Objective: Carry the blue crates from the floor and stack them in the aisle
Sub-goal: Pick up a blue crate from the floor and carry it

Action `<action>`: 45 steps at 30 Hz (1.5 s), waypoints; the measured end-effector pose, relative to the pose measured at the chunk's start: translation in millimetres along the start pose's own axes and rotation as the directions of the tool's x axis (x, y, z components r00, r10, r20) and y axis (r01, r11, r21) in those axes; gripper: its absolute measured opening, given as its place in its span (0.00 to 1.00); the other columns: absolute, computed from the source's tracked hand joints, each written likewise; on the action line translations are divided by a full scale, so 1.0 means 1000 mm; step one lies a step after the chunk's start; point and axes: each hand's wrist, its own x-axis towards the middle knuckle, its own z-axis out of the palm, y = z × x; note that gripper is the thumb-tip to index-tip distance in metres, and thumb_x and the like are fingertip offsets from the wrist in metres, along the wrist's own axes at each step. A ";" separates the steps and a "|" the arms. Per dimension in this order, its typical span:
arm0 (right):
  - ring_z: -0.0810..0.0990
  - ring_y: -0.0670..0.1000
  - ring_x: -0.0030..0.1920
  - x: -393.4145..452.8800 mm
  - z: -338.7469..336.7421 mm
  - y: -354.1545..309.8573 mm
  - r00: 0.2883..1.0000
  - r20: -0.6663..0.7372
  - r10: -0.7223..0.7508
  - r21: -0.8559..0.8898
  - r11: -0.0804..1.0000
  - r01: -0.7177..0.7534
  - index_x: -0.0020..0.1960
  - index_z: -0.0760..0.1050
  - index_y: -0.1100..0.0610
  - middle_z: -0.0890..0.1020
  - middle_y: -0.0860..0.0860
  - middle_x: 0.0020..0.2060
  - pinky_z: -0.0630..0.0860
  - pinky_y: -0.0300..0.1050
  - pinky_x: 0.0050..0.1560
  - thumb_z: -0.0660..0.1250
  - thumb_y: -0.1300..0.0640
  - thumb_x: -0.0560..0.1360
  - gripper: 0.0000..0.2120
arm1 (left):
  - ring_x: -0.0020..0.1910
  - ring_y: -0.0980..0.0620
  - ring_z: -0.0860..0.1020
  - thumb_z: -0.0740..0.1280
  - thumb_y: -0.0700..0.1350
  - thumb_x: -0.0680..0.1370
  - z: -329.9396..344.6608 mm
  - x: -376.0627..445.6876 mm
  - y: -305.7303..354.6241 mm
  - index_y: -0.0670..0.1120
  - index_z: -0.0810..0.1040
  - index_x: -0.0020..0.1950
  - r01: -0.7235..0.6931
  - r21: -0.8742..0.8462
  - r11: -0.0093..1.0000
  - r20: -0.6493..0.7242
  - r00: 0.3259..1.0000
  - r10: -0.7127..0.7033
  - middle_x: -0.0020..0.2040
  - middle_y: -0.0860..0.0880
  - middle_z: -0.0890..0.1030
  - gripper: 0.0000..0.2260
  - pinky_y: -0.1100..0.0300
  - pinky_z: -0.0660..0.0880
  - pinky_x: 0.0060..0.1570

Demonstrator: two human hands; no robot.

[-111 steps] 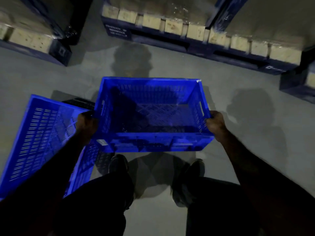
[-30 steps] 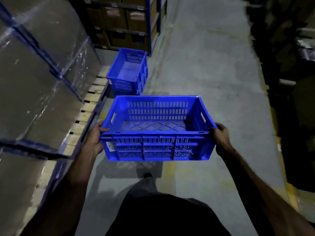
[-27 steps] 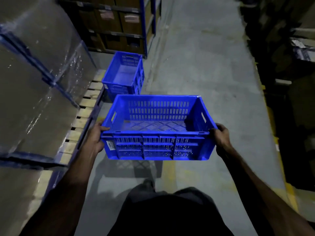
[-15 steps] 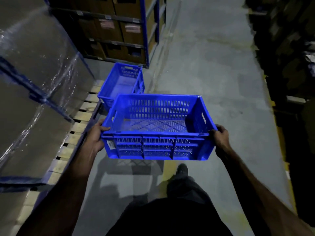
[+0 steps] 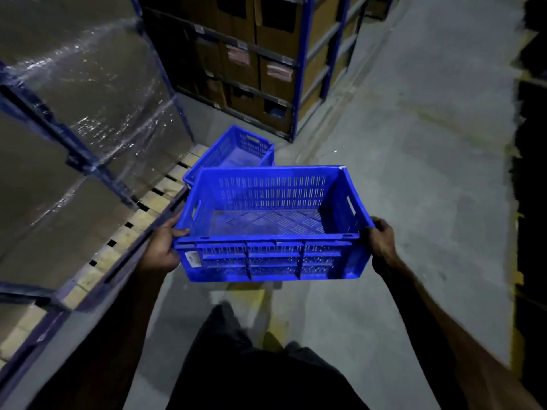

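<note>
Grey concrete floor (image 5: 414, 173) runs down a dim aisle, with film-wrapped cartons (image 5: 88, 93) on wooden pallets (image 5: 133, 223) at the left and blue steel racking (image 5: 299, 69) ahead. Carried above the floor, the slotted blue plastic crate (image 5: 270, 226) is rectangular, with a ribbed front wall. Left hand (image 5: 162, 250) and right hand (image 5: 380, 244) each curl round its near corners. A second blue crate (image 5: 236, 152) sits on the floor just beyond
</note>
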 end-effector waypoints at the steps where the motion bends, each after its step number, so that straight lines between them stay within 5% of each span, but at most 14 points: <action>1: 0.78 0.52 0.39 0.015 0.008 -0.008 1.000 0.019 -0.006 -0.010 1.000 0.006 0.56 0.76 0.61 0.81 0.55 0.45 0.75 0.43 0.36 0.60 0.71 0.69 0.18 | 0.44 0.44 0.87 0.54 0.25 0.76 0.001 0.011 0.003 0.47 0.78 0.66 -0.005 -0.016 1.000 -0.013 1.000 0.005 0.51 0.44 0.87 0.27 0.49 0.85 0.40; 10: 0.78 0.52 0.38 0.126 0.099 -0.064 0.995 0.097 -0.002 -0.060 0.998 0.008 0.55 0.75 0.61 0.80 0.55 0.45 0.76 0.41 0.31 0.57 0.73 0.69 0.18 | 0.42 0.44 0.86 0.57 0.26 0.76 0.006 0.122 0.060 0.36 0.70 0.75 -0.026 0.045 0.999 -0.103 0.994 0.031 0.59 0.38 0.81 0.27 0.51 0.85 0.40; 14: 0.79 0.53 0.40 0.171 0.140 -0.092 0.997 0.078 0.005 -0.098 0.995 0.003 0.57 0.75 0.64 0.80 0.57 0.48 0.76 0.44 0.35 0.57 0.73 0.68 0.20 | 0.42 0.46 0.86 0.57 0.26 0.76 0.011 0.174 0.094 0.37 0.70 0.75 -0.047 0.057 0.997 -0.062 0.997 0.051 0.51 0.44 0.87 0.27 0.53 0.84 0.41; 21: 0.78 0.54 0.40 0.245 0.209 -0.143 0.988 0.156 -0.019 -0.178 0.983 0.047 0.56 0.75 0.64 0.80 0.57 0.46 0.77 0.44 0.31 0.58 0.75 0.67 0.20 | 0.35 0.50 0.85 0.53 0.28 0.76 0.024 0.228 0.129 0.44 0.81 0.59 -0.084 -0.100 0.992 -0.046 0.996 0.079 0.42 0.49 0.87 0.23 0.58 0.82 0.32; 24: 0.78 0.55 0.37 0.281 0.232 -0.162 0.974 0.226 -0.032 -0.210 0.974 0.081 0.57 0.75 0.66 0.79 0.58 0.44 0.76 0.40 0.25 0.60 0.75 0.69 0.18 | 0.33 0.52 0.84 0.54 0.28 0.79 0.025 0.245 0.132 0.50 0.89 0.44 -0.102 -0.179 0.979 -0.100 0.991 0.085 0.38 0.51 0.87 0.27 0.58 0.81 0.30; 27: 0.76 0.53 0.34 0.321 0.258 -0.177 0.952 0.304 -0.038 -0.248 0.962 0.118 0.55 0.75 0.66 0.78 0.57 0.39 0.76 0.38 0.24 0.60 0.74 0.73 0.13 | 0.35 0.52 0.85 0.55 0.27 0.79 0.034 0.260 0.128 0.52 0.89 0.42 -0.157 -0.183 0.971 -0.127 0.983 0.135 0.41 0.50 0.87 0.28 0.55 0.82 0.30; 31: 0.75 0.48 0.29 0.393 0.302 -0.188 0.899 0.435 -0.050 -0.304 0.932 0.199 0.56 0.76 0.71 0.77 0.56 0.37 0.72 0.35 0.25 0.60 0.72 0.73 0.13 | 0.36 0.54 0.85 0.55 0.25 0.79 0.052 0.277 0.117 0.48 0.89 0.42 -0.204 -0.190 0.960 -0.255 0.955 0.152 0.40 0.51 0.87 0.27 0.60 0.82 0.32; 34: 0.76 0.45 0.28 0.442 0.338 -0.194 0.839 0.540 -0.073 -0.284 0.922 0.263 0.54 0.74 0.71 0.77 0.57 0.38 0.74 0.40 0.29 0.64 0.67 0.74 0.11 | 0.42 0.52 0.85 0.63 0.29 0.77 0.060 0.289 0.106 0.42 0.80 0.62 -0.253 -0.174 0.952 -0.356 0.917 0.179 0.46 0.51 0.87 0.17 0.59 0.81 0.34; 37: 0.77 0.43 0.29 0.487 0.371 -0.194 0.732 0.674 -0.096 -0.255 0.900 0.353 0.46 0.72 0.61 0.76 0.56 0.37 0.78 0.42 0.30 0.68 0.66 0.77 0.05 | 0.46 0.49 0.85 0.74 0.35 0.62 0.070 0.305 0.087 0.45 0.80 0.63 -0.251 -0.216 0.944 -0.473 0.873 0.124 0.49 0.49 0.87 0.29 0.59 0.82 0.37; 43: 0.79 0.38 0.34 0.578 0.438 -0.180 0.553 0.821 -0.142 -0.153 0.879 0.452 0.48 0.74 0.70 0.82 0.43 0.32 0.76 0.36 0.38 0.70 0.57 0.71 0.16 | 0.49 0.49 0.83 0.57 0.27 0.74 0.077 0.358 0.051 0.42 0.71 0.75 -0.278 -0.222 0.934 -0.614 0.784 0.087 0.65 0.42 0.78 0.29 0.61 0.83 0.42; 45: 0.79 0.39 0.34 0.596 0.452 -0.175 0.521 0.844 -0.130 -0.154 0.871 0.467 0.46 0.73 0.67 0.82 0.41 0.32 0.77 0.37 0.38 0.71 0.61 0.73 0.10 | 0.53 0.47 0.80 0.57 0.27 0.76 0.074 0.374 0.041 0.42 0.71 0.75 -0.278 -0.221 0.935 -0.644 0.761 0.074 0.68 0.40 0.76 0.28 0.61 0.82 0.43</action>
